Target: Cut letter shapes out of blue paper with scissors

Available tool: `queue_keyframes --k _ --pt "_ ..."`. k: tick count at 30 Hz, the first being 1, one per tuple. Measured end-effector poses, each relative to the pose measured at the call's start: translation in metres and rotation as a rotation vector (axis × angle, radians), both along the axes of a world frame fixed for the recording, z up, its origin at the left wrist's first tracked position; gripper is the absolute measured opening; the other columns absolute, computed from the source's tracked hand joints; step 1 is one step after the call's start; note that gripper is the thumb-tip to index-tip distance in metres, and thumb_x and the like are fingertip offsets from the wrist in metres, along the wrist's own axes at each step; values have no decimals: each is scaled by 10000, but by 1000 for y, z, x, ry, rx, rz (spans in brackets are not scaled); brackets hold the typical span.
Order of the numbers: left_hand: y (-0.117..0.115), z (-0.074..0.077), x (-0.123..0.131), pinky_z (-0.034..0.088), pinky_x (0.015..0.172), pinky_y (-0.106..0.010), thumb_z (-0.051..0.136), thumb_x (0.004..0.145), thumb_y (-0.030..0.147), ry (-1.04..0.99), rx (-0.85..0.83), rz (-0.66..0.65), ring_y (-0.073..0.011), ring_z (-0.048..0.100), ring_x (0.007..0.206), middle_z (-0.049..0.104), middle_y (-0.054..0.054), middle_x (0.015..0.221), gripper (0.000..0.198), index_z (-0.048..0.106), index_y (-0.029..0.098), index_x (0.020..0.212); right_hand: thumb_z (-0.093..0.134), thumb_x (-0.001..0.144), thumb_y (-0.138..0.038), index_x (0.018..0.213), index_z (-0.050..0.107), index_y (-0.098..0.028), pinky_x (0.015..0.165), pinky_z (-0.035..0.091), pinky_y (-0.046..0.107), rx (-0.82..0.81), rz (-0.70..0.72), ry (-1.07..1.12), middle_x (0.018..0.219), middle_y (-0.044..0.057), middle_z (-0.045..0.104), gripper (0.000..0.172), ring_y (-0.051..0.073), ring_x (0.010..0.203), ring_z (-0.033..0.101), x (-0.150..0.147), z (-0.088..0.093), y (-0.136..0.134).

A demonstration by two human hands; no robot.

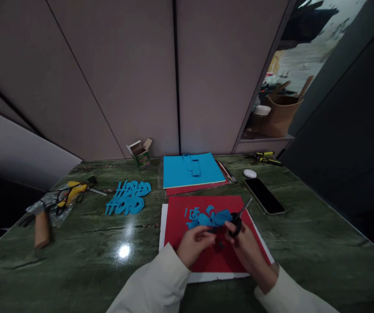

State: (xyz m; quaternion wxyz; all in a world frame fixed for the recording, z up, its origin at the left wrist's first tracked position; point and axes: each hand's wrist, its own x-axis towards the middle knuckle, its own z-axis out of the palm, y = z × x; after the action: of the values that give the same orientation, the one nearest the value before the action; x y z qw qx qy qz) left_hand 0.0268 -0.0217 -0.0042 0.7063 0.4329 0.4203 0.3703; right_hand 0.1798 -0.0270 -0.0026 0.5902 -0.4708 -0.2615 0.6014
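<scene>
My right hand is shut on a pair of black-handled scissors, whose blades point up and to the right. Between the blades and my left hand lies a crumpled piece of blue cut paper. My left fingertips pinch its lower edge. Both hands are above a red paper sheet, which rests on a white sheet. Small blue scraps lie on the red sheet, and a few dark bits sit below the paper.
On the green marble table are blue cut-paper shapes, a stack of blue and red paper, a yellow glue gun, a wooden-handled tool, a smartphone, and a small cardboard box.
</scene>
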Motion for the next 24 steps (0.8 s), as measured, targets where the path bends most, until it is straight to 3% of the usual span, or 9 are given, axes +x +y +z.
queue_keyframes --k 2,5,11,19,24 --pt "4 -4 0 442 676 -305 737 516 316 -104 -77 98 -198 613 730 668 -120 843 444 616 126 899 700 610 -283 610 408 -181 398 275 195 -13 36 -2 477 -83 391 309 46 382 349 -1 2 0" --pt "5 -4 0 443 691 -305 730 541 305 -189 -84 196 -187 610 722 668 -110 813 342 630 113 806 718 578 -318 640 459 -163 375 267 194 -34 98 -32 523 -64 441 307 37 369 341 -3 2 -1" --pt "9 -1 -4 437 628 -278 712 570 311 -253 -109 287 -149 584 618 652 -66 644 244 648 98 670 706 598 -345 806 552 -148 340 290 178 -37 237 -187 701 8 571 325 52 395 404 -3 -4 -2" --pt "14 5 -12 431 571 -239 741 527 316 -176 -181 236 -138 586 587 649 -87 644 316 659 71 709 720 566 -362 768 573 -146 330 313 175 -23 66 -256 572 -38 512 329 57 391 387 2 -7 0" --pt "11 6 -9 436 584 -236 744 526 301 -213 -154 273 -130 585 595 647 -69 684 313 641 99 740 712 582 -337 721 564 -134 308 285 156 -34 111 -282 543 -42 490 287 47 376 381 3 -9 0"
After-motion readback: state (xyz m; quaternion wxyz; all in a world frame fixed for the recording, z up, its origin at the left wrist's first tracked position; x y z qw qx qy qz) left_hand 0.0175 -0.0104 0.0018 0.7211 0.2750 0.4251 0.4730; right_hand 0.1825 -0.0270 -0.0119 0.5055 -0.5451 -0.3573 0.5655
